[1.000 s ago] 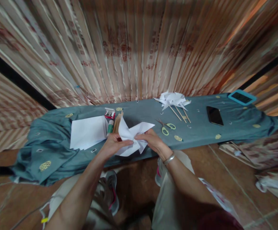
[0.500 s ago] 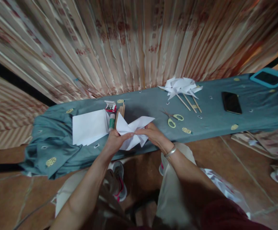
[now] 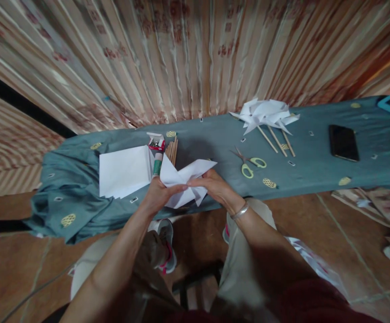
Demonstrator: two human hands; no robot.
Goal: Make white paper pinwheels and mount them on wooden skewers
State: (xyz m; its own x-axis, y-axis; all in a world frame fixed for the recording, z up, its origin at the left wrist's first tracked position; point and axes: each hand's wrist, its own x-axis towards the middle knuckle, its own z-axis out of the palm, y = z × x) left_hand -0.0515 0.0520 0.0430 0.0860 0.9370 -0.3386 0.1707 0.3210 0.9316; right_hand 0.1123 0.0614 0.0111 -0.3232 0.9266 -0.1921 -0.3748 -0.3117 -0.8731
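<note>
Pinching white folded-paper pinwheel (image 3: 185,176) at centre: left hand (image 3: 158,195), right hand (image 3: 217,186), thumbs nearly meeting, grey-green cloth-covered bench (image 3: 316,166) below both. Step, judged: holding blades gathered at centre. Next move likely calls for firm centre grip, blades uncrushed.

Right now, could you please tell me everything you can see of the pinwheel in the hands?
The pinwheel is plain white and looks like folded paper, with pointed blades fanning out around its middle. No stick appears attached. The left hand and right hand hold it from either side, thumbs close together near its middle. In view, it overlaps the near edge of the cloth; whether it touches the cloth is unclear.
</note>
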